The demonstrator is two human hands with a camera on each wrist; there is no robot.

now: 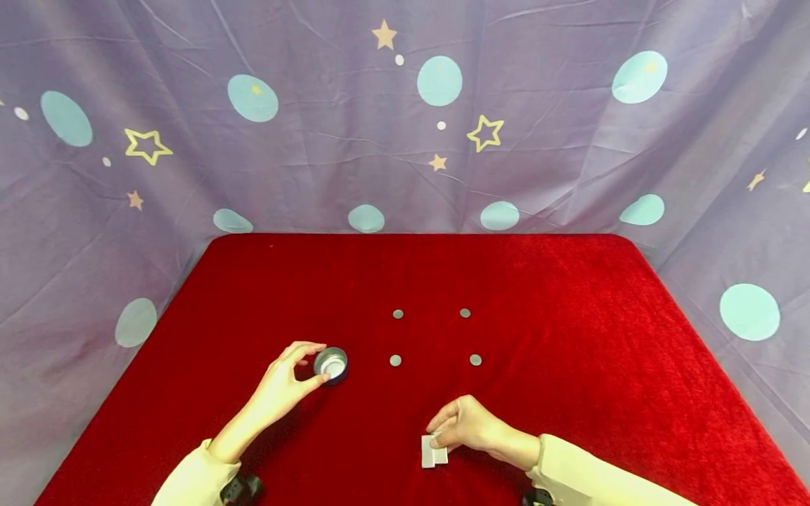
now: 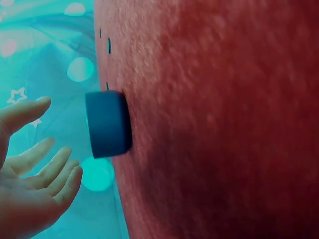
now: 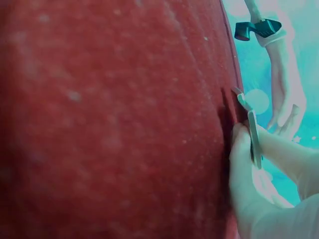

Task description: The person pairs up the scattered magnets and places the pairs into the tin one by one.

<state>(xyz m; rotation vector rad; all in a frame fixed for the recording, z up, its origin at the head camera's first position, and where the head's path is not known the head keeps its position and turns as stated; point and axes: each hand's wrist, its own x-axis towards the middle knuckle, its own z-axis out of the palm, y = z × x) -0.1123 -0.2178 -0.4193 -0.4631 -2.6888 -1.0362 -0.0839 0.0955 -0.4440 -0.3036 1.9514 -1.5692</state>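
A small, round, dark-walled cup (image 1: 332,365) with a pale bottom inside stands upright on the red cloth. My left hand (image 1: 285,379) is held around its left side, thumb and fingers spread. In the left wrist view a gap shows between the fingertips (image 2: 44,103) and the cup (image 2: 108,124). My right hand (image 1: 471,425) is low over the cloth, pinching a thin white tile (image 3: 254,142) between thumb and fingers. A second white tile (image 3: 240,97) is right beside it, overlapping it in the head view.
Several flat silvery discs (image 1: 395,360) lie spaced apart on the red cloth (image 1: 569,309), beyond the right hand and right of the cup. A purple curtain (image 1: 405,190) with stars and dots surrounds the table's back and sides.
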